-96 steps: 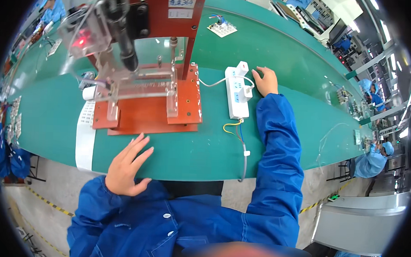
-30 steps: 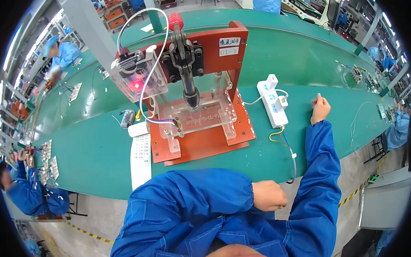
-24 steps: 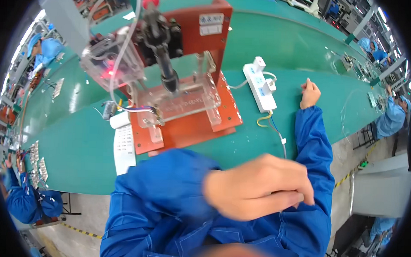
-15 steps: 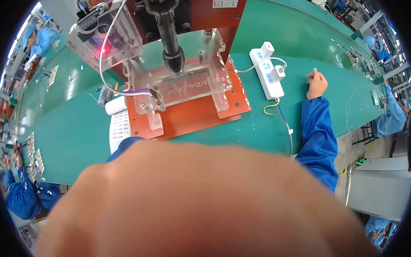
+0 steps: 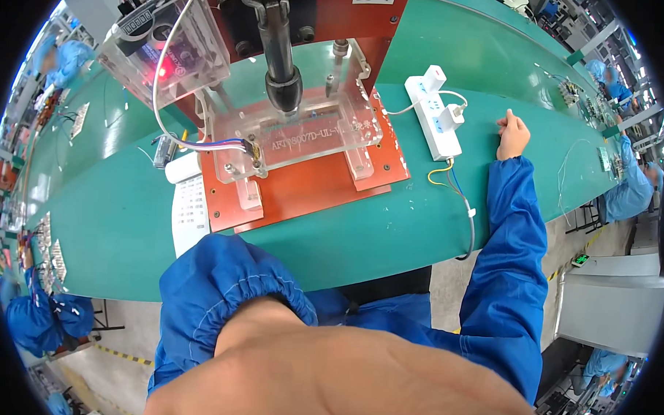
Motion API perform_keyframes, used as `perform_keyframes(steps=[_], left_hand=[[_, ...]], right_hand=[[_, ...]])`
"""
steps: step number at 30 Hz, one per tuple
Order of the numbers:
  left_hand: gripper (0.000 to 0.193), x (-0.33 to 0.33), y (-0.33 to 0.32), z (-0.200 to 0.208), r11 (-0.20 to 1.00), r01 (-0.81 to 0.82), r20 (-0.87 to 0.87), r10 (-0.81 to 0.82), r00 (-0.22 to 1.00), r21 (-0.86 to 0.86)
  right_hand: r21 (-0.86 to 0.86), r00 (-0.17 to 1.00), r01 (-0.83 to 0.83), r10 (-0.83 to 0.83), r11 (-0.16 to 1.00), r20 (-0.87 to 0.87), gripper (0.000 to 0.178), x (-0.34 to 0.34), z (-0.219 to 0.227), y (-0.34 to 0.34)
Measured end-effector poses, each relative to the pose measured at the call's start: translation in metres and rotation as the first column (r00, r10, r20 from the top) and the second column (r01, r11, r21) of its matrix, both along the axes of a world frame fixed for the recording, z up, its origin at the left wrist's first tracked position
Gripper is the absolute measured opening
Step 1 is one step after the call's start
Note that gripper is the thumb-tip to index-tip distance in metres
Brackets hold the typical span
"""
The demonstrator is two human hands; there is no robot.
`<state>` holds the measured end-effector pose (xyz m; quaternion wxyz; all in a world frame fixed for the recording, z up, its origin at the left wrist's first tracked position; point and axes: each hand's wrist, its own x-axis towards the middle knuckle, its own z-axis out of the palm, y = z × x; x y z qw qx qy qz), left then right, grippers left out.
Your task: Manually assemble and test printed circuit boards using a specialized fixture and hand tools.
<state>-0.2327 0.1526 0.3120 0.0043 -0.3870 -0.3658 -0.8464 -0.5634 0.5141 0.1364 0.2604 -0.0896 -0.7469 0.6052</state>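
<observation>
The back of my left hand [image 5: 341,376] looms very large at the lower edge, close to the camera. Its fingers lie out of sight, and a blue elastic cuff shows at its wrist. My right hand [image 5: 513,135] rests on the green table with its fingers curled in; nothing shows in it. Nearest to that hand is a white power strip [image 5: 432,116] with white plugs in it. In front of me stands a red test fixture [image 5: 303,199] with a clear acrylic plate [image 5: 297,144] under a black toggle clamp [image 5: 279,56]. Neither hand touches it.
A clear box [image 5: 165,52] with a counter and a red light sits at the fixture's upper left. Beside the base lies a white label sheet [image 5: 191,210]. A grey cable [image 5: 469,230] hangs over the table edge. People in blue work on both sides.
My left hand has dropped lower in the picture, uncovering its blue cuff, the table's front edge and my lap. The right hand stays in place. The view has shifted slightly.
</observation>
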Motion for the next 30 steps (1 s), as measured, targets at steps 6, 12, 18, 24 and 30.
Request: perform_keyframes(steps=[6, 12, 18, 24, 30], left_hand=[[0.014, 0.001, -0.004, 0.004, 0.998, -0.051, 0.02, 0.05, 0.999, 0.034], [0.014, 0.015, 0.007, 0.004, 0.992, -0.098, 0.071, 0.092, 0.993, 0.075], [0.015, -0.007, 0.003, 0.012, 0.984, -0.137, 0.112, 0.124, 0.986, 0.116], [0.015, -0.004, 0.001, 0.017, 0.967, -0.199, 0.111, 0.183, 0.977, 0.162], [0.016, 0.023, 0.024, 0.021, 0.949, -0.226, 0.092, 0.21, 0.973, 0.218]], right_hand=[[-0.001, 1.0, -0.016, 0.016, 1.0, -0.018, 0.031, -0.001, -0.005, 0.001], [0.011, 0.999, -0.032, 0.032, 0.999, -0.017, 0.03, -0.002, -0.006, 0.002], [-0.021, 0.998, -0.05, 0.049, 0.999, -0.032, 0.031, -0.004, -0.004, -0.001], [-0.035, 0.998, -0.044, 0.042, 0.998, -0.047, 0.033, -0.005, -0.005, 0.001], [-0.031, 0.998, -0.032, 0.03, 0.999, -0.048, 0.033, -0.004, -0.004, -0.009]])
